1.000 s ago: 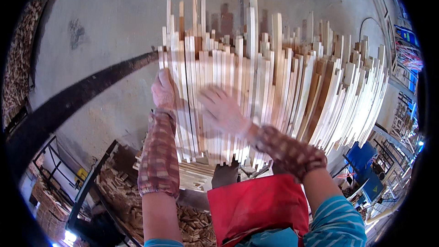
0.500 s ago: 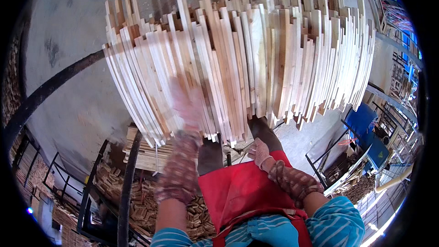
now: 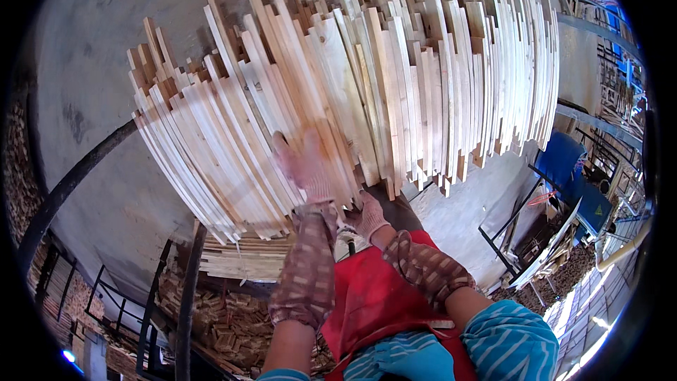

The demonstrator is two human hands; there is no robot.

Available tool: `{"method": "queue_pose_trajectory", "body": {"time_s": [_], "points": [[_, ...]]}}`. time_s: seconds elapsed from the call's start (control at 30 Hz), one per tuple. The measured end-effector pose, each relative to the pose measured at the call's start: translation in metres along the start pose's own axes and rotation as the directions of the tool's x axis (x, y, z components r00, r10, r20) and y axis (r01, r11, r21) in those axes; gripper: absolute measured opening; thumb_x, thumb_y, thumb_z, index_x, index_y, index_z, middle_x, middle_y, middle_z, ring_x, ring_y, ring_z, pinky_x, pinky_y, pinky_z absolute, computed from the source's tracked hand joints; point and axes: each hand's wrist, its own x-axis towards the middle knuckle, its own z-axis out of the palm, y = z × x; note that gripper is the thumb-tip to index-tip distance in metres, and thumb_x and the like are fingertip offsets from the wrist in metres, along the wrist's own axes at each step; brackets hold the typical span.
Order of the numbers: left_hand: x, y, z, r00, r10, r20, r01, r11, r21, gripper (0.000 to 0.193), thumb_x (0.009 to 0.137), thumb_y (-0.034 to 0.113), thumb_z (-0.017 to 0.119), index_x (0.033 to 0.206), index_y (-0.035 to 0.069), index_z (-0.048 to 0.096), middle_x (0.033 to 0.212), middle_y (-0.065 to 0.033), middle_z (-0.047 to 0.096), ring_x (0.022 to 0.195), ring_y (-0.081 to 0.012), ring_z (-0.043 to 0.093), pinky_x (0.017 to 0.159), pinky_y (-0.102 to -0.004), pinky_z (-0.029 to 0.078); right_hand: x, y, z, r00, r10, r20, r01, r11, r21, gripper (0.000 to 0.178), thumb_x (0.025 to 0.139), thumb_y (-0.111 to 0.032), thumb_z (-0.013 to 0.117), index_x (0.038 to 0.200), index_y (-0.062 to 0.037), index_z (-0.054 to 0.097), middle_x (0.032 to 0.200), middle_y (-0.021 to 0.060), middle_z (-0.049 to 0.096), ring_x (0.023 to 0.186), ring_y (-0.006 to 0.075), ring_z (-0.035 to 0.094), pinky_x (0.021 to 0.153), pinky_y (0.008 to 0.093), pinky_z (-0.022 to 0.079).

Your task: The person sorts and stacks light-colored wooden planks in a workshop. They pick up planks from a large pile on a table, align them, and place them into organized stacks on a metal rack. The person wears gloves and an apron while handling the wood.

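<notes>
Stack of pale wooden slats: upright, fanned, leaning on the grey wall; fills the upper middle of view. Its lower ends stand above a flat slat pile at your lower left.

Your left hand, gloved, lies flat and spread against the slat faces near their lower ends; blurred, so whether it grips one I cannot tell. Your right hand, gloved, sits at the bottom edge of the stack, fingers curled; grip unclear.

Judgement: brace the fan with the flat palm, pull one slat at a time from the bottom, keep neighbours from sliding.

Signs: green panel with a yellow triangle at far right. No packages legible.
</notes>
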Motion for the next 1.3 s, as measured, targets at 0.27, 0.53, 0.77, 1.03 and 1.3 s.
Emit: {"method": "queue_pose_trajectory", "body": {"time_s": [0.27,0.53,0.77,1.03,1.3], "points": [[0.016,-0.011,0.025,0.998,0.053,-0.027,-0.051,0.996,0.073,0.097,0.074,0.033,0.083,0.151,0.000,0.033,0.141,-0.0283,0.045,0.131,-0.0463,0.043,0.111,-0.0525,0.037,-0.015,-0.008,-0.011,0.956,-0.277,-0.092,0.237,0.920,-0.312,0.062,0.090,-0.040,0.069,0.141,-0.0082,0.052,0.115,0.0070,0.065,0.110,0.0238,0.062,0.096,0.0510,0.048],[-0.006,-0.016,0.022,0.930,0.364,-0.050,-0.365,0.931,-0.007,0.086,0.080,0.017,0.081,0.151,-0.001,0.037,0.143,-0.0240,0.046,0.132,-0.0394,0.047,0.113,-0.0449,0.037,-0.065,-0.041,0.060,0.904,-0.341,-0.258,0.294,0.934,-0.203,0.037,0.097,-0.028,0.066,0.125,-0.0037,0.066,0.111,0.0100,0.071,0.098,0.0240,0.065,0.087,0.0373,0.051],[-0.053,0.022,0.033,0.911,0.129,0.392,-0.082,0.988,-0.134,0.083,0.085,0.018,0.077,0.154,0.002,0.035,0.156,-0.0218,0.039,0.144,-0.0323,0.040,0.118,-0.0375,0.033,-0.084,-0.025,0.044,0.877,-0.480,0.016,0.476,0.864,-0.166,0.049,0.089,-0.037,0.077,0.121,-0.0011,0.068,0.109,0.0055,0.068,0.096,0.0156,0.059,0.083,0.0341,0.047],[-0.069,0.038,-0.001,0.947,0.158,0.280,0.015,0.848,-0.530,0.087,0.088,0.007,0.068,0.161,0.005,0.021,0.163,-0.0177,0.030,0.149,-0.0300,0.032,0.119,-0.0347,0.031,-0.136,-0.024,0.008,0.903,-0.336,0.268,0.408,0.865,-0.292,0.036,0.094,-0.017,0.070,0.125,0.0023,0.066,0.111,0.0040,0.067,0.093,0.0114,0.061,0.079,0.0277,0.049],[0.050,-0.095,-0.036,0.859,0.161,0.486,0.107,0.871,-0.479,0.081,0.092,0.006,0.063,0.162,0.006,0.022,0.163,-0.0122,0.033,0.142,-0.0230,0.040,0.114,-0.0327,0.034,-0.084,-0.035,-0.106,0.925,-0.306,0.226,0.380,0.765,-0.520,0.044,0.097,-0.031,0.069,0.124,0.0037,0.067,0.113,0.0093,0.073,0.097,0.0118,0.065,0.086,0.0284,0.053]]}}
